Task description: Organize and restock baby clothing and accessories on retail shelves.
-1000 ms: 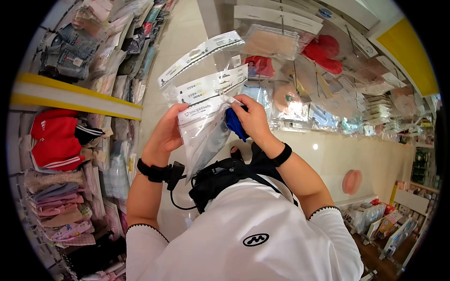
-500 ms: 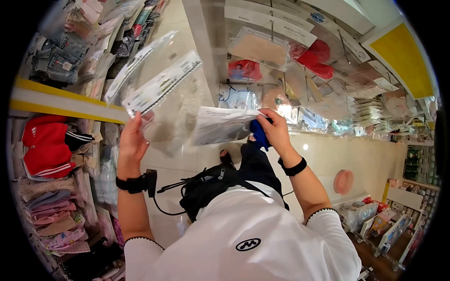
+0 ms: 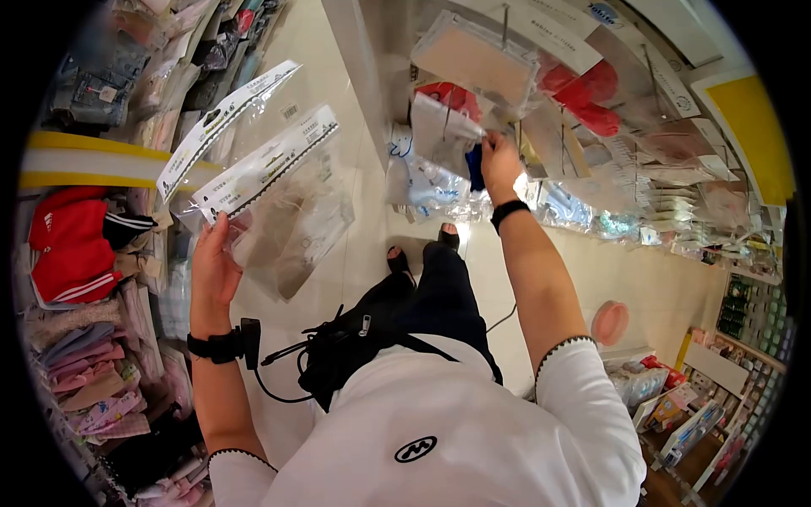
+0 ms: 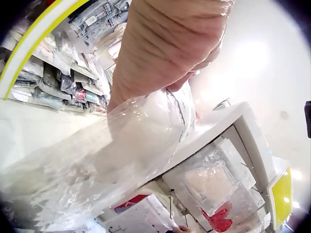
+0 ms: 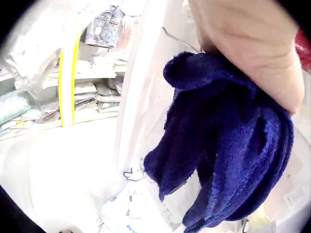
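My left hand [image 3: 216, 269] pinches the lower corner of clear plastic bags with white printed headers [image 3: 269, 160], held out over the floor at the left. In the left wrist view, a transparent bag [image 4: 141, 136] hangs below the hand. My right hand [image 3: 500, 169] reaches to the hanging rack, gripping a bunched dark blue fleecy cloth [image 5: 218, 136] together with the corner of a white-topped packet [image 3: 441, 139]. That packet overlaps a metal hook [image 3: 447, 118] in the head view. The right fingertips are mostly hidden in the right wrist view.
Packaged goods hang on hooks at the right, among them a beige packet [image 3: 473, 59] and red items [image 3: 583, 97]. Folded clothes and red shorts [image 3: 72, 245] fill shelves on the left. A pink round basin [image 3: 610, 323] stands on the tiled floor. A black waist bag [image 3: 338, 346] hangs in front.
The hands have parted. My left hand has moved left with the clear bags, while the right has carried the packet and blue cloth forward to the rack.
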A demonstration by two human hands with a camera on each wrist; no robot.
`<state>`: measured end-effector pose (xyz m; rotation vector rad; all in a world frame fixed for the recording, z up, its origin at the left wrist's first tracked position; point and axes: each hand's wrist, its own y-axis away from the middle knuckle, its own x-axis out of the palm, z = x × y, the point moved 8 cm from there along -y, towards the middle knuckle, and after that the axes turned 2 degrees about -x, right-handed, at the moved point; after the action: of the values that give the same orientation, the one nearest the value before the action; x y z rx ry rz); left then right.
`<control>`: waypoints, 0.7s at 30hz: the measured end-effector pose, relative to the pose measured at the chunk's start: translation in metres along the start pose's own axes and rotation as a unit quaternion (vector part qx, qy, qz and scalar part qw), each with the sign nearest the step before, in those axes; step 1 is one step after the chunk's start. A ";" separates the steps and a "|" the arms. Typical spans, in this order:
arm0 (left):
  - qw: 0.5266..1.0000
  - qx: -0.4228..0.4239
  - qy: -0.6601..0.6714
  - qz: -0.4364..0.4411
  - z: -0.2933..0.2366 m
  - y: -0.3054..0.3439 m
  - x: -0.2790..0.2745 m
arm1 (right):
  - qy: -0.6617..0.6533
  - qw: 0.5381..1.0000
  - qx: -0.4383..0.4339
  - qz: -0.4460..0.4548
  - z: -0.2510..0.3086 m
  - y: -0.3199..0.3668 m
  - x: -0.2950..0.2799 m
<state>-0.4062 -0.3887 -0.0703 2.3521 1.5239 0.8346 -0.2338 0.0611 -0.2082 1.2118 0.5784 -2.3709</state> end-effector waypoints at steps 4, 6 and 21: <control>0.999 -0.025 0.005 -0.030 0.008 0.015 -0.003 | -0.031 0.999 0.013 -0.027 0.020 -0.021 -0.005; 0.999 -0.029 0.018 -0.034 0.011 0.021 -0.003 | -0.026 0.998 0.009 -0.050 0.024 -0.027 -0.004; 0.995 -0.071 0.065 -0.039 0.050 0.012 -0.029 | 0.041 0.998 -0.010 -0.046 0.044 -0.055 -0.014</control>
<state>-0.3775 -0.4143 -0.1155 2.1621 1.5391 1.0583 -0.2843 0.0855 -0.1637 1.3056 0.6971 -2.3924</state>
